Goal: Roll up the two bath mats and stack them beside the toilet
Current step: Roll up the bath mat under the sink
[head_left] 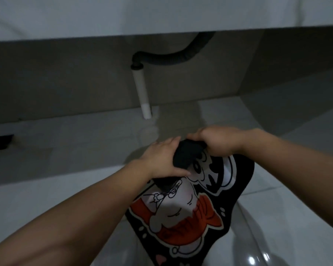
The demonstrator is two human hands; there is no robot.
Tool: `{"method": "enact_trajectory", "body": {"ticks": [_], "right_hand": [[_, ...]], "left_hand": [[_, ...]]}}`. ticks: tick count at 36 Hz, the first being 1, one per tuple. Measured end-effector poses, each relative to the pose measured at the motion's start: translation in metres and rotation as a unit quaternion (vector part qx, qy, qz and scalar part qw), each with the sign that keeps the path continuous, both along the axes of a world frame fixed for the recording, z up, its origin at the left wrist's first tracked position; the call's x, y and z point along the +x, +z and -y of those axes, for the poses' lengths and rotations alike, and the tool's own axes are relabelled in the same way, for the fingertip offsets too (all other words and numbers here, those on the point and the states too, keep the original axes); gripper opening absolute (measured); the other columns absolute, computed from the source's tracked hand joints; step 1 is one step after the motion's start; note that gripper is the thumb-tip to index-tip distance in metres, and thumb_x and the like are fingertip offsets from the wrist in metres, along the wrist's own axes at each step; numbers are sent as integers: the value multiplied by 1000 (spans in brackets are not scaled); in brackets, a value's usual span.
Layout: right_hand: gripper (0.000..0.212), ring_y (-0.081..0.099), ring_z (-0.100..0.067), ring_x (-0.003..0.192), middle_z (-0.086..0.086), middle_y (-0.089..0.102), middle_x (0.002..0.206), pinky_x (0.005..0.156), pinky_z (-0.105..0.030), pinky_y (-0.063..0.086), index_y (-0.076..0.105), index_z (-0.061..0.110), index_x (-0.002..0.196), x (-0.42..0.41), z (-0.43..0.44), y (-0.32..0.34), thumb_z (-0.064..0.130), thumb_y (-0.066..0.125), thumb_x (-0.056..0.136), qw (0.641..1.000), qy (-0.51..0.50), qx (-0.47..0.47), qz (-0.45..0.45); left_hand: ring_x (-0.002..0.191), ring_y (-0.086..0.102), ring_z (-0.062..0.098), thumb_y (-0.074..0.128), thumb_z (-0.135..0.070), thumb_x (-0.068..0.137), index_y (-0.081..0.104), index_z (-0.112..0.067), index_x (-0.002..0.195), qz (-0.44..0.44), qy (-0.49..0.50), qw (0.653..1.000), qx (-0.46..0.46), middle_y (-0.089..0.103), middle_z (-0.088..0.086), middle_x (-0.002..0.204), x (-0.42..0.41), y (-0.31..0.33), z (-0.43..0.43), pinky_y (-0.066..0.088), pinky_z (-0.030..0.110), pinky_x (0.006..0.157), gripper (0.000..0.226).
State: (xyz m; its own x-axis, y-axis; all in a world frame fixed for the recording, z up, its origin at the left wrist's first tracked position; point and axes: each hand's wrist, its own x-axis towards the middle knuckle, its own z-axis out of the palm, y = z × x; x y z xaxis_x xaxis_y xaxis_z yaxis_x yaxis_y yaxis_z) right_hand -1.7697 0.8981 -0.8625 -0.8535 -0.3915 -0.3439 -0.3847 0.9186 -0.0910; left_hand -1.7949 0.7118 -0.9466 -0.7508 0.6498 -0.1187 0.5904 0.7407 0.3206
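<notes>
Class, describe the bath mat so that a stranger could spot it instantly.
Start at the white drain pipe under the counter, then look down to the floor. Both hands roll the bath mat there: black-edged, with a white and orange cartoon print.

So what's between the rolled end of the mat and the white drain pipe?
Head view: only bare floor tile between the mat's rolled end and the white drain pipe.

bath mat [183, 212]: soft matt cloth | floor [277, 217]: glossy smooth tile | hose [173, 58]: ribbed black plastic
</notes>
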Motion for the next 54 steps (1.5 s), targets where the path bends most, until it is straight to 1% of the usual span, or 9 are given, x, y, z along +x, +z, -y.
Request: {"method": "enact_trajectory", "body": {"ticks": [6,10,12,18,25,36,43,49,54], "right_hand": [[56,58,-27,104,-5,62,121,88,-40,49,40,35,136,-6,-3,19,22,55,84,999,33,2,-42],[69,57,-24,104,-2,57,124,86,-37,48,28,31,143,-2,-13,18,65,42,85,994,68,34,-75],[59,58,-23,102,-1,58,122,84,-37,49,32,31,139,-2,-13,14,63,35,89,991,81,35,-101],[21,59,-29,87,-8,61,103,64,-32,41,48,19,114,-12,-5,7,24,44,93,978,107,60,-166],[69,58,-28,94,-9,51,128,68,-33,42,11,22,150,-12,-1,4,11,45,91,971,131,84,-179],[94,54,-24,76,-6,41,112,63,-34,38,-35,41,130,-13,-15,-1,20,47,90,954,200,106,-198],[64,37,-16,64,-6,42,103,58,-31,33,-9,35,147,-13,-21,-10,43,14,89,939,232,80,-241],[74,18,-11,54,-5,51,81,43,-25,22,48,19,137,-15,-24,-14,16,76,68,909,260,73,-318],[38,56,-29,55,-9,58,97,41,-34,43,44,18,117,-16,-25,-13,15,61,83,950,187,-20,-251]], "left_hand": [[100,60,28,60,-18,84,42,-16,130,-22,63,995,76,59,11,115,3,18,-4,50,35,79,50],[91,59,30,50,-6,86,49,-12,114,-14,51,997,52,60,14,102,-5,33,8,49,37,74,29],[88,58,30,47,-5,87,50,-13,110,-9,42,998,40,58,13,95,-9,37,16,48,38,72,24],[82,58,29,44,-9,88,46,-31,115,-11,17,999,27,60,9,94,-18,47,36,50,40,70,34],[80,56,25,52,-12,83,51,-26,113,5,10,1000,12,56,3,86,-26,63,46,47,33,69,32],[103,57,27,45,-13,87,40,-31,126,-94,-10,995,-16,61,5,119,-22,61,50,40,30,74,44],[96,57,23,52,-18,80,43,-29,119,-107,-32,993,-33,62,-1,110,-19,68,54,30,28,70,41],[83,57,27,53,-10,78,46,-24,107,-147,5,987,-61,62,4,95,-23,66,52,33,29,64,33],[68,48,23,51,-7,78,42,-21,100,-180,11,982,-54,55,2,79,-25,61,52,32,31,58,27]]}}
